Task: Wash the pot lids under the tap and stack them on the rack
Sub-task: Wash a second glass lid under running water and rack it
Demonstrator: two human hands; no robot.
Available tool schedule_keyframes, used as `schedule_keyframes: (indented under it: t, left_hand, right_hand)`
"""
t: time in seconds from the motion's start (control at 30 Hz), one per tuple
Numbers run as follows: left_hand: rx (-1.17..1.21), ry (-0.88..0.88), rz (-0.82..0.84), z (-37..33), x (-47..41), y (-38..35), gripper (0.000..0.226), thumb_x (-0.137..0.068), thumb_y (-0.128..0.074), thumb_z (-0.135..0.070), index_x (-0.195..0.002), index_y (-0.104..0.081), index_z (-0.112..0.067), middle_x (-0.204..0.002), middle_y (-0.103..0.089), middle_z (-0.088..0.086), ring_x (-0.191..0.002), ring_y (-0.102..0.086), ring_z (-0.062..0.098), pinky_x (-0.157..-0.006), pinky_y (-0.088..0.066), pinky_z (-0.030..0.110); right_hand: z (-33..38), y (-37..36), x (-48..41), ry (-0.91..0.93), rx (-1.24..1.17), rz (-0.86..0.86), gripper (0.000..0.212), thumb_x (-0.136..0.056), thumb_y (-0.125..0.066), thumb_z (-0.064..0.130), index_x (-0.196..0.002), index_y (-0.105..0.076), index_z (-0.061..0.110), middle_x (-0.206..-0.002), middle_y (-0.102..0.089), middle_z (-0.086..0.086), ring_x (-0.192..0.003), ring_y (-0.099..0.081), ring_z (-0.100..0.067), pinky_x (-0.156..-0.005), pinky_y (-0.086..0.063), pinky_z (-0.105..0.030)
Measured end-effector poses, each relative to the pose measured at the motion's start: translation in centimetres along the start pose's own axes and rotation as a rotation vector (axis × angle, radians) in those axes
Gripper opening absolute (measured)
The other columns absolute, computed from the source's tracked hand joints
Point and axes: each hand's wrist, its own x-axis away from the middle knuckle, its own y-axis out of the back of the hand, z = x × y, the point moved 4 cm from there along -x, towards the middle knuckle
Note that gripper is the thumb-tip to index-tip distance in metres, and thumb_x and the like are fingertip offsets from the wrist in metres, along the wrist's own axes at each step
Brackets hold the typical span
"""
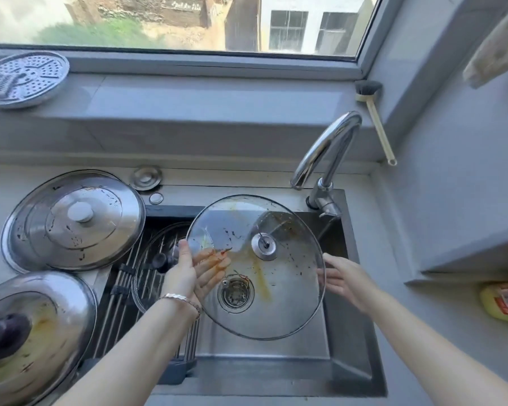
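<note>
A large glass pot lid [276,303], smeared with orange sauce and dark specks, hangs tilted over the sink [343,361], its inner side with the knob screw facing me. My left hand [185,273] holds its left rim, thumb on top and fingers under the glass. My right hand [343,278] holds the right rim, fingers behind the glass. The tap [326,153] arches above the lid's far right; I see no water running. Another glass lid [153,259] lies on the roll-up rack [118,291] over the sink's left part.
Two dirty steel lids sit on the left counter, one at the back [74,221] and a dark-knobbed one in front [27,332]. A perforated steamer plate [21,79] and a brush [376,118] lie on the windowsill. A yellow bottle [505,300] stands at the right.
</note>
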Motion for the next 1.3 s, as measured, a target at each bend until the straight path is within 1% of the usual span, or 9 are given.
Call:
schedule_keyframes:
  t: [0.07, 0.17, 0.27, 0.43, 0.57, 0.77, 0.93, 1.17, 1.3]
  left_hand:
    - [-0.065, -0.067, -0.066, -1.0, -0.1, -0.3, 0.053, -0.092, -0.035, -0.051, -0.083, -0.057, -0.003, -0.057, -0.071, 0.007, -0.048, -0.068, 0.015, -0.042, -0.055, 0.022]
    - [-0.168, -0.129, -0.165, -2.1, -0.3, -0.9, 0.052, -0.094, -0.038, -0.048, -0.08, -0.059, -0.002, -0.051, -0.069, 0.006, -0.043, -0.066, 0.014, -0.039, -0.053, 0.021]
    - [-0.207, -0.154, -0.204, -2.5, -0.4, -1.5, 0.052, -0.094, -0.038, -0.046, -0.082, -0.059, 0.0, -0.047, -0.066, 0.006, -0.04, -0.064, 0.014, -0.039, -0.052, 0.02]
    - [-0.211, -0.155, -0.244, -2.2, -0.5, -1.7, 0.052, -0.094, -0.038, -0.046, -0.084, -0.06, 0.0, -0.059, -0.069, 0.012, -0.043, -0.066, 0.015, -0.04, -0.053, 0.021]
    - [-0.199, -0.156, -0.246, -2.1, -0.4, -2.4, 0.053, -0.094, -0.04, -0.047, -0.085, -0.061, 0.001, -0.065, -0.069, 0.015, -0.045, -0.067, 0.016, -0.044, -0.055, 0.023]
    - [-0.187, -0.149, -0.224, -1.8, -0.6, -3.6, 0.053, -0.093, -0.042, -0.048, -0.085, -0.061, 0.0, -0.062, -0.07, 0.014, -0.047, -0.068, 0.019, -0.042, -0.055, 0.024]
    - [-0.188, -0.153, -0.196, -1.8, -0.5, -4.4, 0.053, -0.094, -0.04, -0.048, -0.086, -0.061, 0.0, -0.056, -0.07, 0.01, -0.047, -0.068, 0.019, -0.041, -0.055, 0.023]
    - [-0.184, -0.139, -0.165, -1.5, -0.7, -5.3, 0.053, -0.093, -0.039, -0.049, -0.083, -0.06, -0.001, -0.056, -0.07, 0.009, -0.046, -0.067, 0.018, -0.04, -0.053, 0.022]
    - [-0.195, -0.147, -0.162, -1.3, -0.5, -5.7, 0.054, -0.093, -0.04, -0.049, -0.083, -0.06, -0.001, -0.056, -0.07, 0.009, -0.046, -0.067, 0.018, -0.04, -0.053, 0.022]
  right_hand:
    - [1.7, 0.6, -1.6, 0.059, 0.111, -0.167, 0.032, -0.091, -0.056, 0.031, -0.108, -0.054, 0.005, -0.104, -0.062, -0.02, -0.098, -0.061, -0.03, -0.094, -0.048, -0.038]
    - [4.8, 0.1, -3.8, 0.066, 0.122, -0.227, 0.046, -0.088, -0.057, 0.045, -0.105, -0.055, 0.002, -0.081, -0.061, -0.013, -0.075, -0.061, -0.025, -0.073, -0.053, -0.032]
    - [6.7, -1.1, -5.9, -0.006, 0.207, -0.212, 0.059, -0.085, -0.053, 0.056, -0.111, -0.055, 0.002, -0.078, -0.062, -0.014, -0.065, -0.063, -0.023, -0.056, -0.053, -0.026]
    - [7.5, -1.9, -8.1, -0.054, 0.322, -0.277, 0.043, -0.093, -0.044, 0.028, -0.122, -0.051, -0.004, -0.066, -0.056, -0.013, -0.049, -0.053, -0.021, -0.036, -0.045, -0.018]
    - [6.8, -1.5, -8.9, -0.071, 0.375, -0.326, 0.047, -0.095, -0.035, 0.02, -0.14, -0.035, 0.007, -0.064, -0.052, -0.012, -0.047, -0.048, -0.02, -0.029, -0.037, -0.013]
    - [6.2, -1.1, -9.5, -0.027, 0.434, -0.395, 0.031, -0.094, -0.03, 0.016, -0.107, -0.052, -0.003, -0.06, -0.051, -0.009, -0.049, -0.05, -0.021, -0.05, -0.036, -0.028]
    - [5.6, -0.3, -9.7, 0.043, 0.486, -0.384, 0.031, -0.091, -0.031, 0.014, -0.066, -0.047, 0.003, -0.059, -0.052, -0.01, -0.052, -0.053, -0.025, -0.056, -0.037, -0.029]
    - [4.9, 0.3, -10.6, 0.103, 0.514, -0.386, 0.029, -0.086, -0.033, 0.02, -0.061, -0.043, 0.01, -0.082, -0.056, -0.019, -0.079, -0.055, -0.031, -0.076, -0.048, -0.043]
    - [5.3, 0.1, -9.5, 0.077, 0.501, -0.387, 0.033, -0.089, -0.032, 0.02, -0.069, -0.051, 0.002, -0.067, -0.055, -0.015, -0.07, -0.054, -0.03, -0.08, -0.051, -0.045]
